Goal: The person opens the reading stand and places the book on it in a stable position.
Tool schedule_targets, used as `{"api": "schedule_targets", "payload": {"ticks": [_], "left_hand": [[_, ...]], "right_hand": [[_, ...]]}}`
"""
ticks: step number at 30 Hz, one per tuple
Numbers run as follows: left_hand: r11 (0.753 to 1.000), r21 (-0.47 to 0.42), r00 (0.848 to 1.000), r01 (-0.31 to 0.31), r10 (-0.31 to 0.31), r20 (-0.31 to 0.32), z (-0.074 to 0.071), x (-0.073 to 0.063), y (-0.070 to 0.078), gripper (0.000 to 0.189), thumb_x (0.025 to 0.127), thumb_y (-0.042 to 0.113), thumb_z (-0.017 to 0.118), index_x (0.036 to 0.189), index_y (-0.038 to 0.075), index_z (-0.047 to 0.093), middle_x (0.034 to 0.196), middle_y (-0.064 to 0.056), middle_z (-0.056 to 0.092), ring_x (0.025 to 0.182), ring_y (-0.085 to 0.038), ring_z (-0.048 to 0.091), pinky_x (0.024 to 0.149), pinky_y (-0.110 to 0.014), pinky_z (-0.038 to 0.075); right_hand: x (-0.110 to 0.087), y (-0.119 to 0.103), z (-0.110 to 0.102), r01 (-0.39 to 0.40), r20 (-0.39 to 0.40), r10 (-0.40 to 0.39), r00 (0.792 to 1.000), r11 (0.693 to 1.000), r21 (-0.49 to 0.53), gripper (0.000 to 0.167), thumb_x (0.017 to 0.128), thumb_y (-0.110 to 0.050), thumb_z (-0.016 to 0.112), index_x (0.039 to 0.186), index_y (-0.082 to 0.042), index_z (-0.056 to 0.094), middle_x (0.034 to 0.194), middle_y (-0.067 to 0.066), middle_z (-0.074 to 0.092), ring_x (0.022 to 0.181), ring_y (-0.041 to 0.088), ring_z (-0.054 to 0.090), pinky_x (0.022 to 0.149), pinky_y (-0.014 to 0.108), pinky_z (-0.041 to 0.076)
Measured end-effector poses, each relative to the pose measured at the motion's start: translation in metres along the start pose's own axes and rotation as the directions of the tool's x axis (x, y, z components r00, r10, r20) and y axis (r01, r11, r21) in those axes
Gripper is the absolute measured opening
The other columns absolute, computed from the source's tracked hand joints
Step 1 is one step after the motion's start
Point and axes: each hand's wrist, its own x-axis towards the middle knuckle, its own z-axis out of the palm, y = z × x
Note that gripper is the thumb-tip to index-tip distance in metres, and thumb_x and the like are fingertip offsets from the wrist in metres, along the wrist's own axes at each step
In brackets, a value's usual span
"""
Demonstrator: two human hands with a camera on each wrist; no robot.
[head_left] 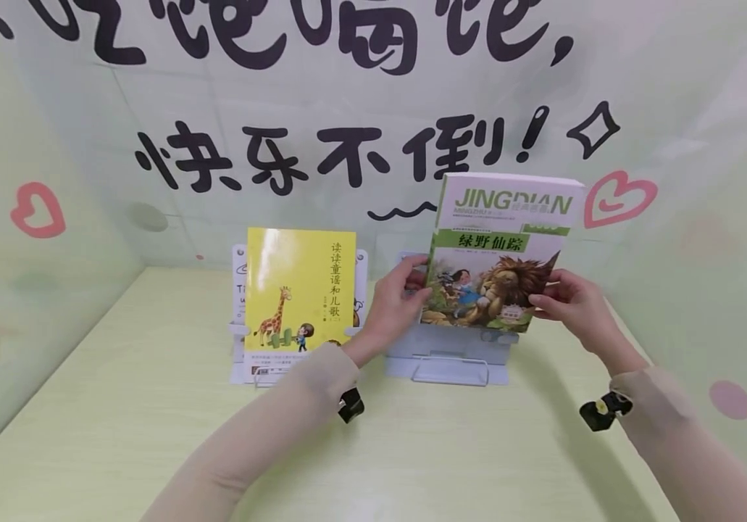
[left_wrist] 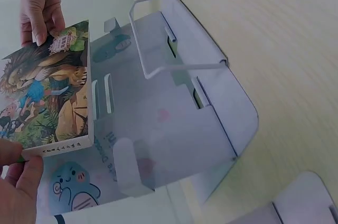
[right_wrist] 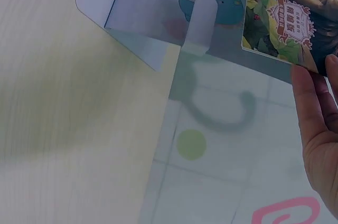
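Both hands hold a thick white and green book (head_left: 477,283) with a lion and a child on its cover. My left hand (head_left: 395,301) pinches its left edge, thumb on the front. On the other side, my right hand (head_left: 569,308) grips the lower right edge, its thumb over the cover. Tilted slightly, the book stands in front of a pale metal bookstand (head_left: 399,362), hiding most of its back plate. In the left wrist view, the book's lower edge is above the wire holder (left_wrist: 140,39), and the stand's side clip (left_wrist: 129,166) shows.
Left of the hands, a yellow book (head_left: 301,283) with a giraffe leans on a second bookstand (head_left: 238,348). Both stands are on a light wooden table (head_left: 151,435). Close behind rises a printed wall sheet (head_left: 321,94), with side panels at left and right.
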Motion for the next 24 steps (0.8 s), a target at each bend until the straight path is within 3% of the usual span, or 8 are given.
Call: {"api": "schedule_targets", "payload": {"ticks": [6, 13, 16, 24], "left_hand": [[1.000, 0.026, 1.000, -0.005, 0.005, -0.008, -0.009, -0.004, -0.010, 0.041, 0.086, 0.000, 0.063, 0.125, 0.006, 0.053, 0.101, -0.013, 0.066, 0.091, -0.019, 0.063, 0.076, -0.023, 0.053], [1.000, 0.030, 1.000, 0.010, -0.010, -0.005, -0.014, -0.006, -0.015, 0.042, 0.085, 0.000, 0.065, 0.125, 0.005, 0.053, 0.102, -0.014, 0.067, 0.092, -0.022, 0.065, 0.077, -0.021, 0.053], [0.999, 0.035, 1.000, 0.006, -0.006, 0.000, -0.015, -0.005, -0.015, 0.040, 0.085, 0.000, 0.065, 0.123, 0.004, 0.054, 0.102, -0.015, 0.067, 0.092, -0.023, 0.065, 0.077, -0.020, 0.053], [0.998, 0.067, 1.000, 0.009, -0.009, 0.000, -0.018, -0.004, -0.018, 0.038, 0.085, 0.001, 0.066, 0.121, 0.005, 0.055, 0.102, -0.014, 0.068, 0.092, -0.021, 0.066, 0.076, -0.020, 0.053]], "right_hand": [[0.005, 0.004, 0.016, 0.006, -0.024, -0.008, 1.000, 0.998, -0.055, 0.023, 0.088, 0.001, 0.062, 0.107, 0.008, 0.052, 0.079, -0.012, 0.065, 0.073, 0.002, 0.065, 0.067, 0.028, 0.057], [0.006, 0.011, 0.025, 0.004, -0.040, -0.012, 0.999, 0.984, -0.179, 0.022, 0.088, 0.000, 0.063, 0.107, 0.009, 0.055, 0.086, 0.018, 0.066, 0.071, 0.000, 0.064, 0.067, 0.025, 0.056], [0.006, 0.012, 0.026, 0.006, -0.052, -0.017, 0.998, 0.980, -0.201, 0.022, 0.088, -0.001, 0.063, 0.107, 0.008, 0.055, 0.089, 0.025, 0.066, 0.070, -0.002, 0.063, 0.066, 0.022, 0.056], [0.008, 0.009, 0.027, 0.008, -0.062, -0.024, 0.998, 0.967, -0.254, 0.022, 0.087, -0.004, 0.064, 0.105, 0.006, 0.056, 0.091, 0.027, 0.066, 0.070, -0.005, 0.062, 0.065, 0.019, 0.055]]}}
